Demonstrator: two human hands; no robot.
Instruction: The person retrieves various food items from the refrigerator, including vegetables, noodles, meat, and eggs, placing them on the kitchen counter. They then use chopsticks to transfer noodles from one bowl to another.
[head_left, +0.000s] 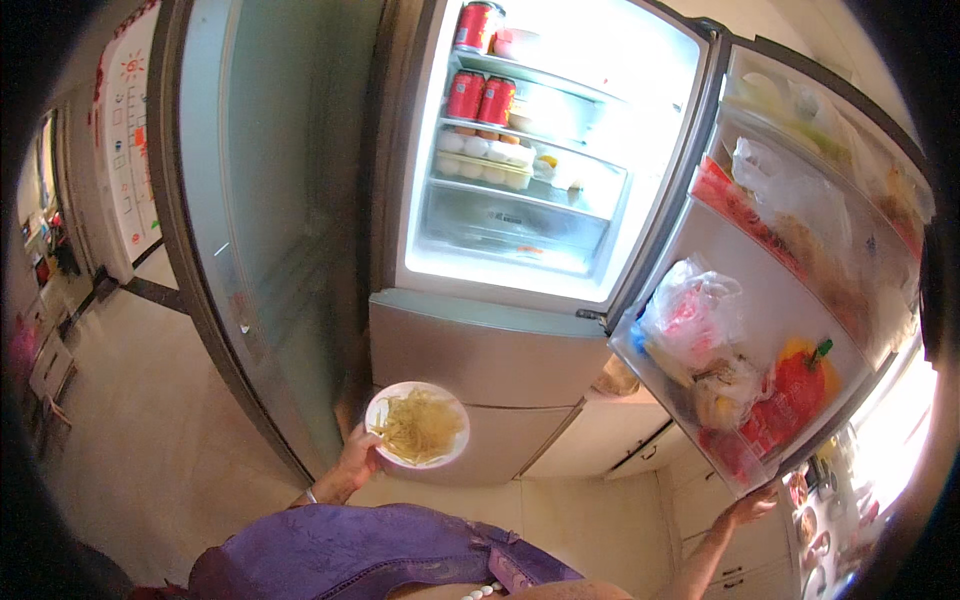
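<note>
In my left hand (360, 454) is a white plate (370, 409), gripped by its left rim. Thin pale-yellow shreds of food (420, 426), like shredded potato, are heaped on it. The plate is held in front of the lower drawers (480, 360) of a refrigerator. Its upper compartment stands wide open and lit. At the lower right, my right hand (754, 504) holds the outer edge of the swung-out refrigerator door (780, 262); the fingers are partly hidden behind it. Bagged food (694, 311) and a red package (787, 397) fill the door shelves.
Red cans (480, 97) and bowls stand on the upper shelves. Below are eggs in a carton (484, 169) and a clear drawer (517, 225). A glass sliding door (277, 187) borders the refrigerator on the left. White cabinets (600, 435) and a cluttered counter (825, 525) lie to the right.
</note>
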